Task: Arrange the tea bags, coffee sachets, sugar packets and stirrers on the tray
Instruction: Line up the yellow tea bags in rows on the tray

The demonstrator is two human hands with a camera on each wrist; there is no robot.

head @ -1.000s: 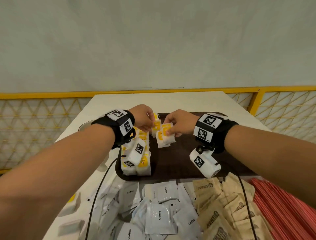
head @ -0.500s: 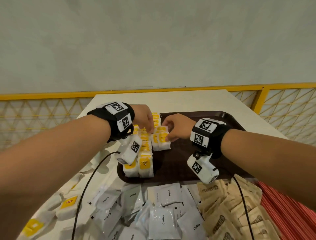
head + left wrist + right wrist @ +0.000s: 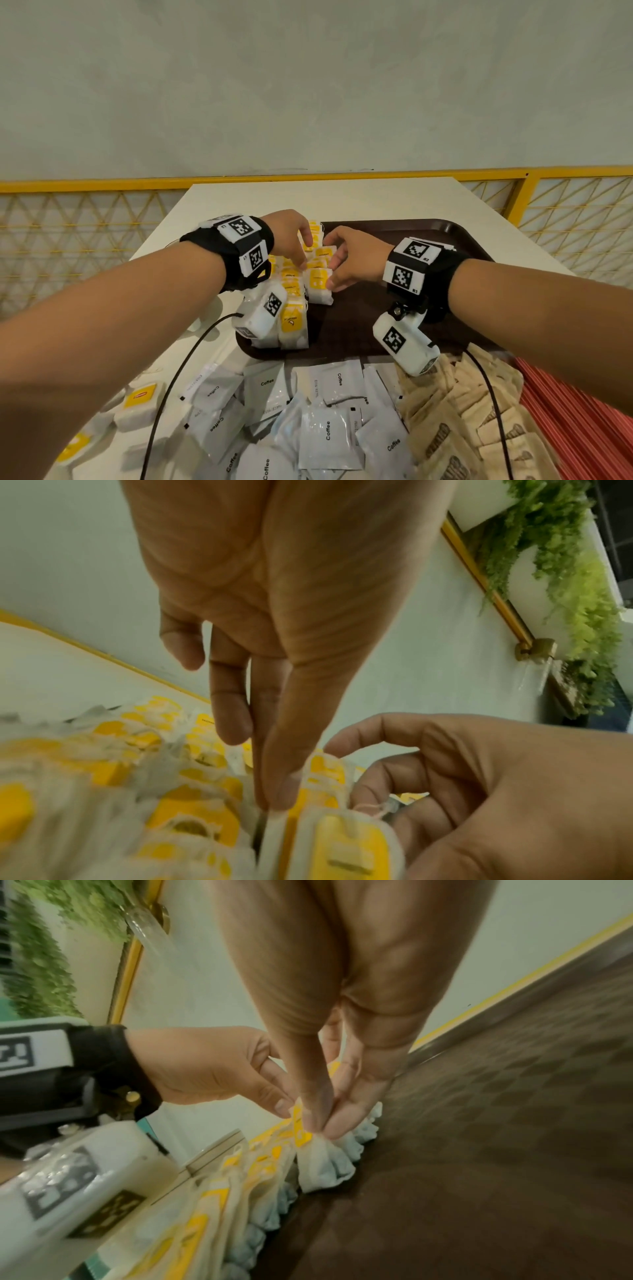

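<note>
Fingertips (image 3: 316, 1118) of my right hand (image 3: 352, 260) pinch the top edge of a white tea bag with a yellow label (image 3: 318, 286), which stands at the near end of a short second row on the dark brown plastic tray (image 3: 445, 236). My left hand (image 3: 291, 236) reaches down beside it, its fingers fairly straight; from the left wrist camera the thumb (image 3: 284, 783) and a finger seem to press on the thin edge of a bag, though the blur keeps me from saying whether they truly pinch it. On the tray's left side I see a long row of upright white and yellow tea bags (image 3: 293, 318) running from the near rim toward the far rim, and the shorter row touches it on the right. On the white table (image 3: 342, 198) in front of the tray lies a loose heap of white coffee sachets (image 3: 329, 431) printed "Coffee". To their right I see a pile of tan paper sugar packets (image 3: 445, 431), then a bundle of red stirrers (image 3: 582, 428) at the right edge. A few more yellow-labelled tea bags (image 3: 137, 404) lie flat on the table at lower left.
</note>
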